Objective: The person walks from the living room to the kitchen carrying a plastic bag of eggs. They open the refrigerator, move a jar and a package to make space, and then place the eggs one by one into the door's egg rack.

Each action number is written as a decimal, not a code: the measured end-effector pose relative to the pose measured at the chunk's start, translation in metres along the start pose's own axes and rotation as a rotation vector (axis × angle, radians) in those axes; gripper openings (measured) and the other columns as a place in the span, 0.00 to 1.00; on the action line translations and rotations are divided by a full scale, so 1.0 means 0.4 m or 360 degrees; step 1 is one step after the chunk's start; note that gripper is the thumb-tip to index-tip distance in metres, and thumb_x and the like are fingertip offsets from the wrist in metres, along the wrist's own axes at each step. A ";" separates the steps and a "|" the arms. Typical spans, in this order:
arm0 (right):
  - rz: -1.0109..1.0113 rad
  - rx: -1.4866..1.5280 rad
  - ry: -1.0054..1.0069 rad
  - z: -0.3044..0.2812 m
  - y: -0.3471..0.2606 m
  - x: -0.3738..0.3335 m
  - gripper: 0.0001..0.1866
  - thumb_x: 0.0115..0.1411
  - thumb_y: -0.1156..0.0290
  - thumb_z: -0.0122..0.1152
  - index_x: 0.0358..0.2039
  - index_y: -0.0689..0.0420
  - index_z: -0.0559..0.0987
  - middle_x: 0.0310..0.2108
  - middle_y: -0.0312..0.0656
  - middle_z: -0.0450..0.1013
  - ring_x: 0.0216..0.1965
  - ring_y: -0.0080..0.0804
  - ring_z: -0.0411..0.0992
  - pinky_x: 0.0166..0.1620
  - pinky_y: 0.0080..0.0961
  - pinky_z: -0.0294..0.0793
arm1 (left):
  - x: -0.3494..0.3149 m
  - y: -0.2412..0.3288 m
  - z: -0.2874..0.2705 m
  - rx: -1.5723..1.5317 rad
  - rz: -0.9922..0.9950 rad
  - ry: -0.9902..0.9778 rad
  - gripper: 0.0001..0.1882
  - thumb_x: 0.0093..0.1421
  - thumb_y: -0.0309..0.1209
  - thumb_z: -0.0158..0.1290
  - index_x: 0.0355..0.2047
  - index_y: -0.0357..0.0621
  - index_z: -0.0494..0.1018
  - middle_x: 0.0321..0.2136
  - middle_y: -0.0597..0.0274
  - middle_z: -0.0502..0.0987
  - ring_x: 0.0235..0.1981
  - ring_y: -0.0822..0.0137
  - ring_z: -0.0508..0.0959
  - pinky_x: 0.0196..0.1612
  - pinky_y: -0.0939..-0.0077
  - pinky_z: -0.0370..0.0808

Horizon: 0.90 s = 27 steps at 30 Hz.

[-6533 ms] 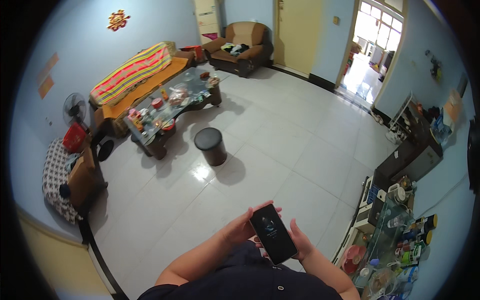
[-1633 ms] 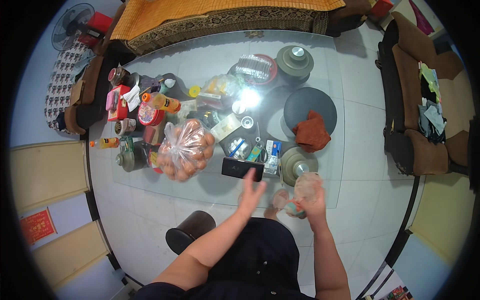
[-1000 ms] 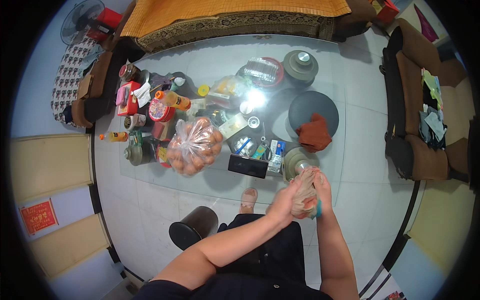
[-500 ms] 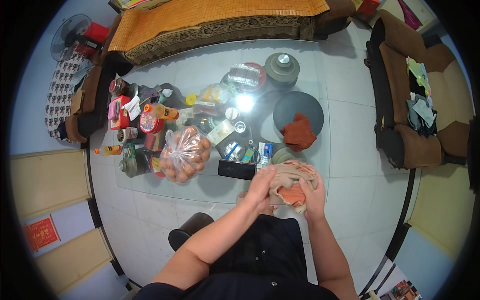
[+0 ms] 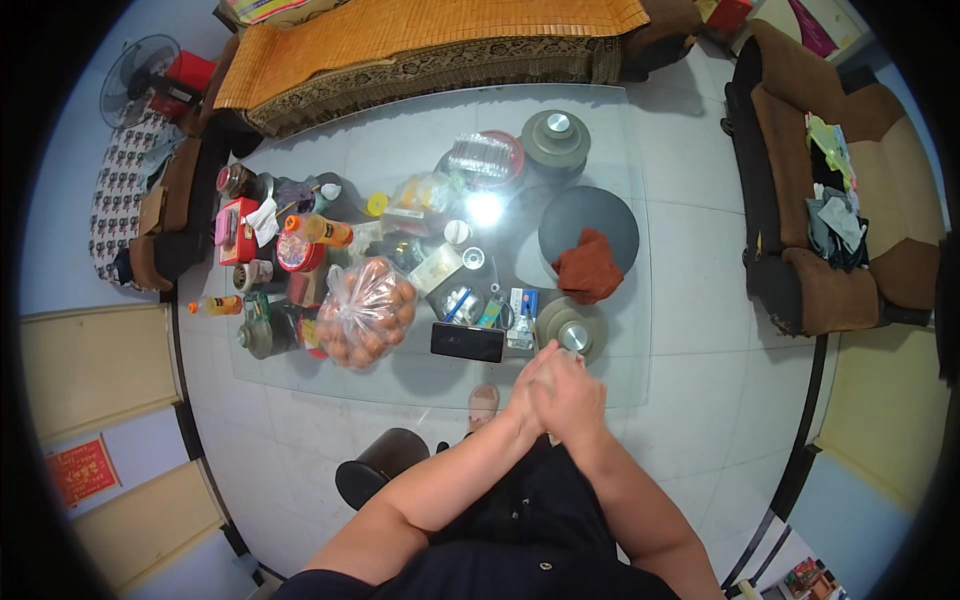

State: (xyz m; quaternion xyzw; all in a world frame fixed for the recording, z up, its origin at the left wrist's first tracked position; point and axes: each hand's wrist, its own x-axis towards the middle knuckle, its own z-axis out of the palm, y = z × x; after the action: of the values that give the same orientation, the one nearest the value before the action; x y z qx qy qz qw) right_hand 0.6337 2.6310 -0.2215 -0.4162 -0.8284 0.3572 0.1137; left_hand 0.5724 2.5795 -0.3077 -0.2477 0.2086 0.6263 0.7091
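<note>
Left hand (image 5: 528,400) and right hand (image 5: 574,400): pressed together, fingers overlapping; how far each was open, and anything held between, could not be told. Arms: converged forward from below. Black phone (image 5: 467,343): on glass counter (image 5: 390,388), just left of the hands. Rust-brown cloth (image 5: 590,268): beyond them, slightly right.

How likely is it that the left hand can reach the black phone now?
Probably yes: the left hand, pressed to the right hand, is near the black phone, and nothing visible blocks the space between.
</note>
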 end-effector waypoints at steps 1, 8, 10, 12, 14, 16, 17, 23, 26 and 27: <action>0.0239 0.0230 -0.0091 -0.009 0.026 0.021 0.12 0.50 0.65 0.59 0.33 0.57 0.73 0.29 0.44 0.72 0.30 0.41 0.73 0.31 0.37 0.72 | -0.030 -0.011 0.038 0.0134 0.0210 0.0352 0.18 0.64 0.47 0.40 0.40 0.47 0.69 0.36 0.62 0.73 0.35 0.66 0.75 0.39 0.68 0.74; 0.1200 0.2511 -0.0551 0.009 0.176 -0.023 0.23 0.64 0.56 0.46 0.54 0.55 0.61 0.52 0.40 0.64 0.47 0.32 0.68 0.43 0.30 0.72 | -0.079 0.059 0.119 -0.0114 -0.0116 -0.0132 0.29 0.62 0.54 0.38 0.51 0.42 0.65 0.48 0.54 0.70 0.50 0.59 0.71 0.53 0.57 0.67; 0.1291 0.2961 -0.0816 0.001 0.155 -0.036 0.28 0.63 0.57 0.48 0.59 0.54 0.55 0.53 0.40 0.63 0.52 0.32 0.65 0.50 0.32 0.68 | -0.076 0.077 0.116 -0.0194 -0.0086 -0.0136 0.28 0.62 0.51 0.40 0.52 0.40 0.64 0.49 0.53 0.70 0.50 0.58 0.71 0.53 0.57 0.67; 0.1206 0.2553 -0.0660 0.021 0.184 -0.055 0.27 0.63 0.60 0.50 0.59 0.53 0.55 0.53 0.40 0.63 0.52 0.32 0.65 0.50 0.35 0.68 | -0.048 0.061 0.051 -0.0130 -0.0112 -0.0123 0.25 0.63 0.46 0.42 0.52 0.39 0.63 0.49 0.52 0.69 0.49 0.58 0.71 0.53 0.57 0.68; 0.1295 0.2242 -0.0505 -0.012 0.182 -0.044 0.26 0.63 0.68 0.49 0.60 0.56 0.55 0.56 0.40 0.60 0.55 0.31 0.62 0.56 0.31 0.63 | -0.060 0.043 0.040 0.0027 0.0006 -0.0013 0.21 0.63 0.37 0.44 0.52 0.37 0.62 0.49 0.52 0.70 0.48 0.59 0.73 0.52 0.59 0.70; 0.1200 0.2261 -0.0390 -0.048 0.188 -0.031 0.27 0.61 0.73 0.51 0.59 0.56 0.56 0.53 0.41 0.62 0.53 0.33 0.64 0.53 0.30 0.66 | -0.093 0.038 0.043 0.0304 0.0064 0.0086 0.20 0.63 0.35 0.43 0.52 0.38 0.62 0.49 0.52 0.70 0.47 0.60 0.73 0.52 0.60 0.71; 0.1153 0.2271 -0.0331 -0.054 0.182 -0.027 0.27 0.60 0.75 0.51 0.59 0.56 0.57 0.52 0.42 0.63 0.52 0.33 0.65 0.51 0.29 0.68 | -0.106 0.040 0.042 0.0441 0.0091 0.0139 0.19 0.64 0.35 0.42 0.52 0.38 0.63 0.48 0.52 0.70 0.47 0.60 0.74 0.51 0.60 0.71; 0.0565 0.1172 -0.0881 0.007 0.009 -0.087 0.25 0.46 0.77 0.66 0.47 0.58 0.70 0.42 0.43 0.71 0.43 0.32 0.71 0.45 0.25 0.70 | -0.077 0.100 -0.055 0.0363 0.0256 0.0361 0.14 0.65 0.33 0.37 0.46 0.41 0.66 0.39 0.59 0.73 0.38 0.64 0.75 0.44 0.72 0.74; 0.0401 0.0782 -0.0599 0.051 -0.044 -0.104 0.22 0.45 0.70 0.67 0.42 0.59 0.72 0.34 0.44 0.73 0.38 0.33 0.73 0.42 0.27 0.71 | -0.027 0.084 -0.117 0.0365 0.0434 -0.0022 0.16 0.65 0.39 0.38 0.44 0.42 0.68 0.38 0.60 0.73 0.37 0.67 0.75 0.42 0.73 0.73; 0.0423 0.0655 -0.0511 0.065 -0.056 -0.095 0.22 0.45 0.70 0.67 0.41 0.59 0.72 0.33 0.44 0.74 0.36 0.33 0.73 0.41 0.27 0.71 | -0.039 0.075 -0.091 0.0235 0.0449 0.0142 0.16 0.65 0.40 0.38 0.44 0.42 0.68 0.38 0.61 0.73 0.36 0.67 0.75 0.40 0.73 0.73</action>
State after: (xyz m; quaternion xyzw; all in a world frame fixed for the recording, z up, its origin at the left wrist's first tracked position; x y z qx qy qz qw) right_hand 0.6311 2.5799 -0.2207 -0.4273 -0.6841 0.5909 0.0153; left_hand 0.5410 2.5479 -0.3298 -0.1908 0.3180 0.6910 0.6205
